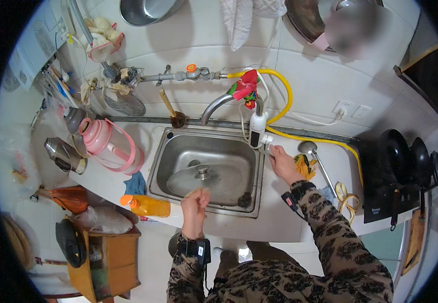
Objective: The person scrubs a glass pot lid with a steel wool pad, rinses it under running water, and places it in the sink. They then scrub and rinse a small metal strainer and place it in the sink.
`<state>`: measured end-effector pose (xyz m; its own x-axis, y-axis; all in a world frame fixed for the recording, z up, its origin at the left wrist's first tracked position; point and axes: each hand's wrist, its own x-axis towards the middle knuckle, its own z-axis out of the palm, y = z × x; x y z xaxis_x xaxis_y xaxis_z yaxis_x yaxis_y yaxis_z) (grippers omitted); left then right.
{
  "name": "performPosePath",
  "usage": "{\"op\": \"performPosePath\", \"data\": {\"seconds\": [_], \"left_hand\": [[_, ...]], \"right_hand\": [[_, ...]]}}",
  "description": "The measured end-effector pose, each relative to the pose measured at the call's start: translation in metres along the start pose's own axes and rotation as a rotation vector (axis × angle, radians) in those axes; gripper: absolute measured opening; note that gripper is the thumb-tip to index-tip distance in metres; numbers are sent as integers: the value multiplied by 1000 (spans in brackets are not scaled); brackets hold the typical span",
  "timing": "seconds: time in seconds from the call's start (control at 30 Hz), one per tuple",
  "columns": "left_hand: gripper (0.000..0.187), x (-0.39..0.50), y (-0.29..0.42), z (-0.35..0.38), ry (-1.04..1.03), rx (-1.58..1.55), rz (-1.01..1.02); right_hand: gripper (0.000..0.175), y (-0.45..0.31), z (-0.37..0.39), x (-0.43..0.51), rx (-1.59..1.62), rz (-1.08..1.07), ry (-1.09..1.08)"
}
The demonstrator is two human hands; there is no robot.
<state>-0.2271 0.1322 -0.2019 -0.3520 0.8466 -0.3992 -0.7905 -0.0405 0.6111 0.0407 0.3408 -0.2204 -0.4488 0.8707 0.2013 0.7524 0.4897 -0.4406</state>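
Note:
My right hand (pixel 282 163) is at the base of the white electric faucet (pixel 257 127), its fingers closed on a short grey lever (pixel 265 152). The curved metal spout (pixel 215 106) reaches over the stainless steel sink (pixel 255 163). In the basin lies a glass pot lid (pixel 219 185) with a metal knob (pixel 202 171) facing up. My left hand (pixel 194 208) hovers at the sink's front rim with its fingers curled; whether anything is inside them is hidden. A dark scourer (pixel 245 199) sits in the basin's front right corner.
Left of the sink are an orange-yellow pump bottle (pixel 152 205), a blue cloth (pixel 135 184) and a pink thermos jug (pixel 109 147). On the right lie a ladle (pixel 325 166), a yellow cloth (pixel 305 166) and black pans (pixel 395 157) on a cooktop. A yellow hose (pixel 289 94) runs behind.

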Motion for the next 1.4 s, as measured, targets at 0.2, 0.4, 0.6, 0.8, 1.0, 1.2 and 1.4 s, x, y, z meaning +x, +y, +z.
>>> {"op": "performPosePath", "data": {"seconds": [0.2, 0.4, 0.6, 0.8, 1.0, 1.2, 1.4], "left_hand": [[19, 10, 18, 38, 255, 87, 18], [19, 29, 24, 50, 239, 203, 45], [19, 52, 27, 53, 263, 320, 38], [19, 61, 33, 55, 259, 375, 28], [20, 67, 37, 52, 285, 405, 37], [19, 69, 36, 46, 283, 330, 90], [17, 64, 33, 39, 334, 361, 145]], "right_hand": [[44, 5, 18, 5, -106, 24, -186], [45, 15, 37, -4, -150, -87, -129], [49, 15, 44, -8, -145, -28, -204], [40, 9, 41, -17, -27, 16, -100], [23, 24, 61, -52, -25, 284, -152], [21, 41, 73, -71, -35, 187, -32], [27, 5, 58, -44, 42, 133, 7]]}}
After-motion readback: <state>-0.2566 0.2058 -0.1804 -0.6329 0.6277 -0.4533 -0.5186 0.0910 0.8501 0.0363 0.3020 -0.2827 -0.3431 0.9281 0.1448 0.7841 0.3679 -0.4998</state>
